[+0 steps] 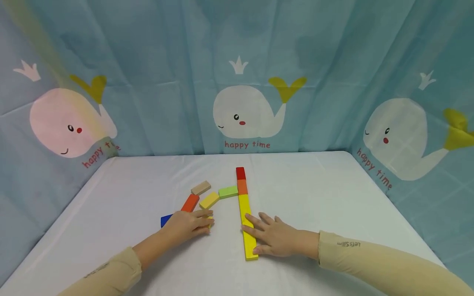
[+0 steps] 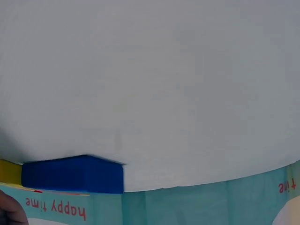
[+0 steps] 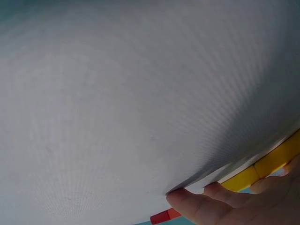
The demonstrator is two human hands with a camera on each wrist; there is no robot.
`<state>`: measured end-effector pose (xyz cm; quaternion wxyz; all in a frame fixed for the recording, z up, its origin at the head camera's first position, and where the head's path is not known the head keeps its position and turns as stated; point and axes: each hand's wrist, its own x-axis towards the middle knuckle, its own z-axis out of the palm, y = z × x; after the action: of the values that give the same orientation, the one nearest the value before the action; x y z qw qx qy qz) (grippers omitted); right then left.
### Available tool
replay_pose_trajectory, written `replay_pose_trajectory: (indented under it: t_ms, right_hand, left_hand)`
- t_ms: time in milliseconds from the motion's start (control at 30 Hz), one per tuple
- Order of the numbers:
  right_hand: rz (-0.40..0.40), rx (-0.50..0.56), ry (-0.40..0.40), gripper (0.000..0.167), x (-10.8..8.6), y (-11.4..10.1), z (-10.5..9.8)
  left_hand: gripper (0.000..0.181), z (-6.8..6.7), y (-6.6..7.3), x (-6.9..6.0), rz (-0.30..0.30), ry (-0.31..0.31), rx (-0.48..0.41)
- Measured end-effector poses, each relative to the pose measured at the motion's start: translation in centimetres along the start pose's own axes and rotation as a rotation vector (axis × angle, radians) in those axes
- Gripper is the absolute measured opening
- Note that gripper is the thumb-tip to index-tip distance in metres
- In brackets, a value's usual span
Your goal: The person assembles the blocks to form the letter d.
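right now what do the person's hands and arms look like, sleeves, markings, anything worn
Both the left hand and right hand are bare, with no gloves visible. The left sleeve and right sleeve are long and plain beige. Each carries small dark lettering near the wrist end; the left one's is too faint to read.

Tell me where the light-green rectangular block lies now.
In the head view, the light-green rectangular block lies just left of centre, between the pale-yellow rectangular block at its left and the orange rectangular block at its right.
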<state>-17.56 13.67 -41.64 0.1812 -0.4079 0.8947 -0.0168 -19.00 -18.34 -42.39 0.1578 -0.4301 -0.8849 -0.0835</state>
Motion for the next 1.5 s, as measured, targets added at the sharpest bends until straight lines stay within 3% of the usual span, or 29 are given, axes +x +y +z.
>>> replay_pose_trajectory:
  t_ms: [167,567,867,967,1167,1267,1367,1500]
  right_hand:
    - [0.007,0.012,-0.008,0.071,-0.1,-0.1,-0.3]
    - [0.004,0.003,0.001,0.07,-0.2,0.0,-0.4]
    - [0.001,0.007,-0.001,0.07,-0.1,0.0,-0.4]
    - [0.008,0.006,-0.003,0.071,0.0,0.0,-0.4]
    - [0.007,0.0,-0.003,0.071,0.0,0.0,-0.3]
    - [0.005,-0.004,0.0,0.071,-0.1,0.0,-0.2]
    - [0.003,-0.006,0.0,0.07,-0.2,0.0,-0.2]
    - [-0.003,0.0,-0.001,0.07,-0.2,-0.1,0.0]
  left_hand:
    - [0.031,-0.4,-1.0,-1.2,0.068,0.016,0.001]
    - [0.037,-1.5,-4.8,-3.8,0.069,0.039,0.015]
    - [0.04,-1.7,-6.7,-4.7,0.084,0.134,0.049]
    - [0.043,-2.3,-7.0,-5.2,-0.012,0.073,0.066]
    - [0.059,-4.8,-7.0,-6.5,-0.365,-0.234,0.094]
    - [0.07,-5.3,-7.2,-7.3,-0.474,-0.307,0.075]
    - [0.076,-5.4,-7.4,-8.0,-0.517,-0.323,0.055]
    - [0.078,-5.3,-7.4,-8.3,-0.506,-0.358,0.002]
